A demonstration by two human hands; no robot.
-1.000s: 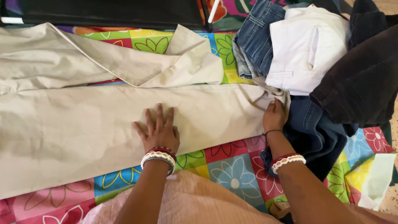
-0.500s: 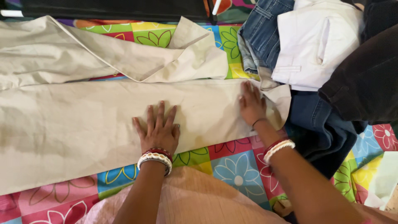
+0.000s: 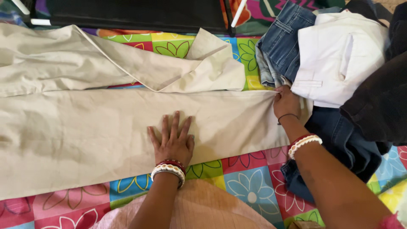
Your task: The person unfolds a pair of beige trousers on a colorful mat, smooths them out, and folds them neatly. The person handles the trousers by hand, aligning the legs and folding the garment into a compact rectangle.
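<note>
My left hand (image 3: 173,142) lies flat, fingers spread, on the beige trousers (image 3: 85,127); right hand (image 3: 286,104) pinches their hem end.

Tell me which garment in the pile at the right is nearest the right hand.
The white folded garment: the right hand sits just below its lower left corner. The black garment lies farther right.

Matt beige cloth trousers (image 3: 106,127) lie smooth beside rough denim jeans (image 3: 282,44).
</note>
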